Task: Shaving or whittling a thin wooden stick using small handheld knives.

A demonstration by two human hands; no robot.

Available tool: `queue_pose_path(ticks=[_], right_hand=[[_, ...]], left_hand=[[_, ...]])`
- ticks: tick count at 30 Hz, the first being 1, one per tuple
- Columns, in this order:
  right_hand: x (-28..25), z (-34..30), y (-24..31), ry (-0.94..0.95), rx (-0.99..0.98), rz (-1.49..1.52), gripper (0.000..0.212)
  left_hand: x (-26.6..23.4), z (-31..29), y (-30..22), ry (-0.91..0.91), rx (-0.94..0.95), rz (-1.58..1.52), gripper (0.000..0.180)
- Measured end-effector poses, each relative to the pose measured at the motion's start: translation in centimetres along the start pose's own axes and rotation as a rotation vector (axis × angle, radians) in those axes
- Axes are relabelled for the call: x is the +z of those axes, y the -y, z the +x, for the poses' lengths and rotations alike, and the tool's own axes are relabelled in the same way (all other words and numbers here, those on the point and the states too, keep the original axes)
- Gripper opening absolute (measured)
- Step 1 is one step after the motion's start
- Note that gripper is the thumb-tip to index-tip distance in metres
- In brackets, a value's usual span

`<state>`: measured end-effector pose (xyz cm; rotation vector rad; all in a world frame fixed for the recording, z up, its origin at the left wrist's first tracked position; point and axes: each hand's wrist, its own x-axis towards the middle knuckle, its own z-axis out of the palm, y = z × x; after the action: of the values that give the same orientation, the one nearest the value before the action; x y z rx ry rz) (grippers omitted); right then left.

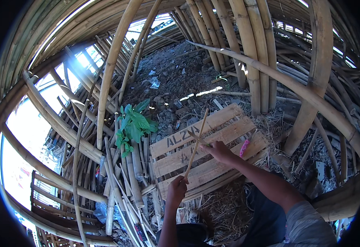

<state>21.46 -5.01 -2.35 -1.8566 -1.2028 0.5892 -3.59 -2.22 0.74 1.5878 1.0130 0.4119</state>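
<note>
My left hand [176,190] is closed around the lower end of a thin bamboo stick [192,159], which slants up and away over a slatted wooden crate [169,166]. My right hand [221,152] grips a knife [194,135] by its handle, with the blade pointing up and to the left. In the picture the blade crosses the stick about halfway along; whether they touch I cannot tell. Dark letters mark the crate's slats. A bright pink item [244,148] shows at the crate's right side, near my right wrist.
Cut bamboo lengths [135,175] lie left of the crate, beside a leafy green plant [134,123]. Upright bamboo poles [252,53] stand beyond, and a long curved pole [295,78] crosses the right side. Rubble [163,82] covers the ground behind; dry straw [229,210] lies in front.
</note>
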Motion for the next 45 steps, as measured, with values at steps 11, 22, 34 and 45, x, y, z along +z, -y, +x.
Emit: queue_pose_path(ticks=[11,22,34,45], right_hand=[[-1.4,-0.1,0.0,-0.131,-0.168,-0.305,0.055],[-1.4,0.8,-0.4,-0.337,-0.353,-0.436,0.038],[-0.2,-0.9,-0.2,0.265,-0.183,-0.252,0.062],[-3.0,1.6,-1.9,0.132,0.004,-0.347,0.056]], left_hand=[[0.4,0.0,0.0,-0.131,0.164,0.307,0.026],[0.2,1.0,-0.1,-0.079,0.010,0.268,0.029],[0.7,0.4,1.4,-0.134,0.211,0.340,0.030],[1.1,0.7,0.2,-0.097,0.133,0.437,0.030]])
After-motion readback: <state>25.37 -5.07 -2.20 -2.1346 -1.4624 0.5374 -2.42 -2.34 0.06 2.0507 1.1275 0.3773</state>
